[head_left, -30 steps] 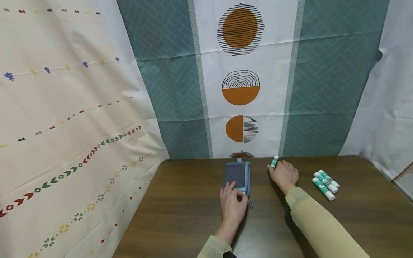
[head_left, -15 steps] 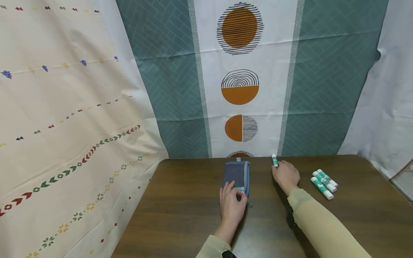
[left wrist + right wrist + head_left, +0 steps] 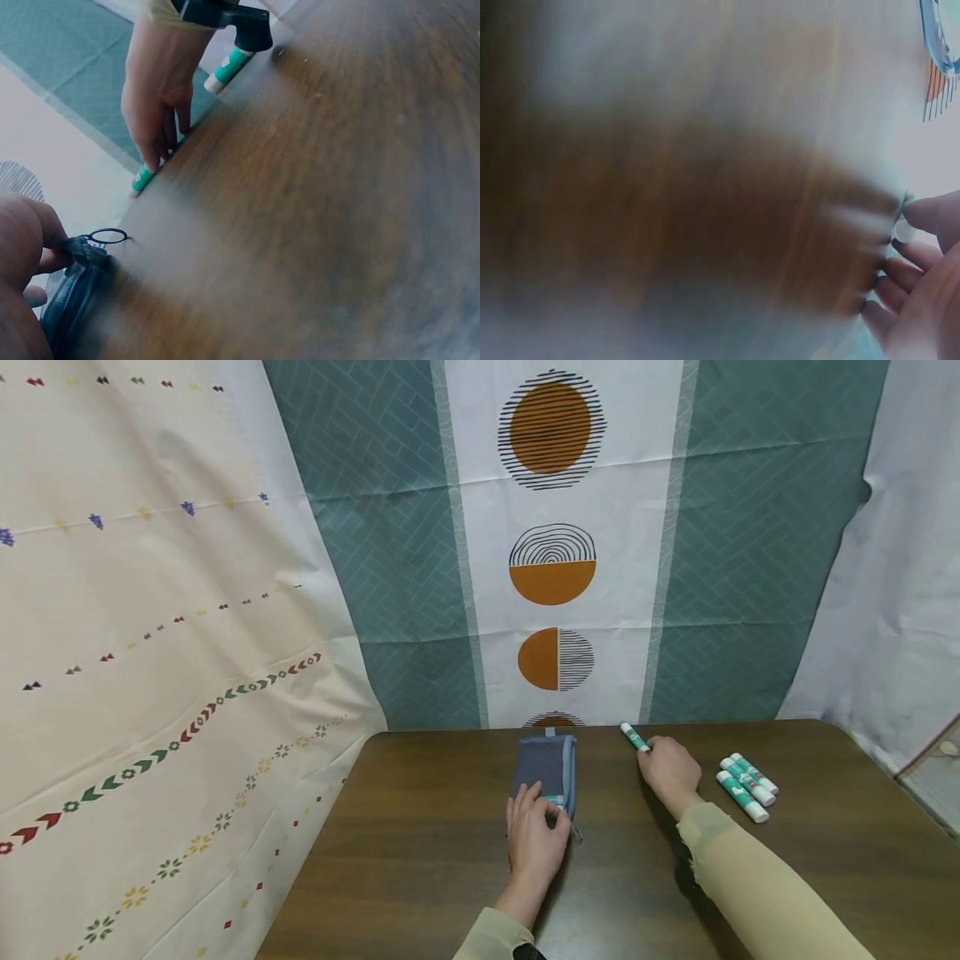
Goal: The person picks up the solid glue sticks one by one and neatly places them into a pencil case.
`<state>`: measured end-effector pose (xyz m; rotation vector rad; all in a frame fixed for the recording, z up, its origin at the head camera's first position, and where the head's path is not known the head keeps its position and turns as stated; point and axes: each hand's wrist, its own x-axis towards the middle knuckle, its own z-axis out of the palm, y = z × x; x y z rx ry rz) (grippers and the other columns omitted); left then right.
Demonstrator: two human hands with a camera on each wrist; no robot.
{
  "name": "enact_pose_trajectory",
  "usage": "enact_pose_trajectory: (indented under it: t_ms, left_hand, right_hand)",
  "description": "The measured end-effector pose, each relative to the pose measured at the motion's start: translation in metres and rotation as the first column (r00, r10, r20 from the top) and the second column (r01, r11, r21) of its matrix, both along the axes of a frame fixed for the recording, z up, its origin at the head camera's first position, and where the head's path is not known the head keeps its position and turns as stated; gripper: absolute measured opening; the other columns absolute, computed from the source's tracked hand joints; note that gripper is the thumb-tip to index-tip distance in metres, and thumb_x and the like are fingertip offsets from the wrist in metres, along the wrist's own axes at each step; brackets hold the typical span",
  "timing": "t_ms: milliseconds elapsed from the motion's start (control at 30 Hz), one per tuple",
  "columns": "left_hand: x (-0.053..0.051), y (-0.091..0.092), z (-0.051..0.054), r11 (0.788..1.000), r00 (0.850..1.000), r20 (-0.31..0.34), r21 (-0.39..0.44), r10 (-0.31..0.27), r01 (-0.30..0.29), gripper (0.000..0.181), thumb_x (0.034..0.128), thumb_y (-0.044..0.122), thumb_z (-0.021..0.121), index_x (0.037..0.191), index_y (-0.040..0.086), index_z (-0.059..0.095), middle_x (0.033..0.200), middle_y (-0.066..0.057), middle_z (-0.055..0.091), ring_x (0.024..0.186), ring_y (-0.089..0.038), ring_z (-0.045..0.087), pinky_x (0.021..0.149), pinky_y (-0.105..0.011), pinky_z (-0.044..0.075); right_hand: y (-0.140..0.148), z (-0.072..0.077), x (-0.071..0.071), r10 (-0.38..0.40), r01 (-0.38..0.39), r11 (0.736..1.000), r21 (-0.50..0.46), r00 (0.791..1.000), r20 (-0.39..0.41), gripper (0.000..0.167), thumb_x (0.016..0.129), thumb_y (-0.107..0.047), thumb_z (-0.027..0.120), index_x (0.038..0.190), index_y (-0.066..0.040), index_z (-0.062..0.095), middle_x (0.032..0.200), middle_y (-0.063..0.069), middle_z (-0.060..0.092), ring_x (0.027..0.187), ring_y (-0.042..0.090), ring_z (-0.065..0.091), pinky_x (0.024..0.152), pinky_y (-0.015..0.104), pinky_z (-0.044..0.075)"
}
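A blue-grey zip pouch point(image 3: 542, 762) lies flat on the table, its zipper edge along the right side. My left hand point(image 3: 536, 839) rests at its near end, thumb and index finger pinching the edge; the left wrist view shows that pinch close to the zipper's pull ring point(image 3: 109, 236). Something green and white point(image 3: 556, 799) shows in the pouch just beyond those fingers. To the right, my right hand point(image 3: 670, 772) grips the near end of a green-and-white glue stick point(image 3: 633, 736) low over the tabletop. The stick's far end points up and left, toward the table's back edge.
Several more glue sticks point(image 3: 742, 796) lie side by side on the wooden table point(image 3: 405, 843), right of my right hand. Behind the back edge hangs a patterned curtain point(image 3: 558, 568). A cream cloth point(image 3: 187, 693) hangs on the left.
The glue stick in my right hand has swung from leaning right to leaning left, and that hand has shifted slightly right. My left hand stays on the pouch.
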<state>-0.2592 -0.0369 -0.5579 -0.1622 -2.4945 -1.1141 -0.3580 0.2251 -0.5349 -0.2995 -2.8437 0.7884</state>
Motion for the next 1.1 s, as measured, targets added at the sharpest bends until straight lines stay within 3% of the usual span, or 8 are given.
enact_pose_trajectory:
  t_ms: [300,533,833,1100]
  left_hand:
    - [-0.001,0.0,0.0,1.0,1.0,-0.014,-0.009,0.0,0.0,0.019,0.0906,0.013,0.082,0.077,0.017,0.069,0.148,-0.016,0.068,0.15,-0.04,0.052,0.128,-0.066,0.028]
    - [-0.002,0.0,-0.003,1.0,1.0,-0.031,-0.011,0.0,0.0,0.018,0.0907,0.013,0.082,0.077,0.017,0.07,0.148,-0.016,0.069,0.15,-0.041,0.053,0.128,-0.066,0.029]
    - [0.0,0.0,0.001,1.0,1.0,-0.021,-0.01,-0.006,0.005,0.017,0.0903,0.013,0.082,0.078,0.016,0.07,0.148,-0.017,0.068,0.15,-0.042,0.052,0.128,-0.067,0.028]
    - [0.001,0.001,0.0,1.0,1.0,-0.017,0.002,-0.007,0.007,0.018,0.09,0.012,0.082,0.077,0.016,0.07,0.148,-0.017,0.068,0.151,-0.041,0.052,0.128,-0.067,0.028]
  right_hand:
    - [0.008,0.005,0.009,0.043,-0.045,0.999,0.028,0.998,0.039,0.037,0.107,-0.022,0.059,0.131,0.005,0.07,0.123,0.028,0.072,0.103,0.047,0.071,0.079,0.063,0.057]
    - [0.012,0.007,0.018,0.075,-0.076,0.997,0.019,0.997,0.02,0.035,0.108,-0.021,0.061,0.131,0.003,0.072,0.128,0.028,0.073,0.105,0.047,0.071,0.078,0.06,0.057]
    - [0.008,0.013,0.034,0.141,-0.141,0.99,-0.003,0.99,-0.005,0.033,0.106,-0.024,0.07,0.13,-0.001,0.075,0.122,0.025,0.075,0.091,0.037,0.069,0.069,0.052,0.053]
    - [-0.001,0.017,0.045,0.218,-0.219,0.975,-0.045,0.976,-0.018,0.031,0.106,-0.023,0.073,0.129,-0.003,0.076,0.123,0.023,0.076,0.099,0.039,0.071,0.081,0.06,0.056]
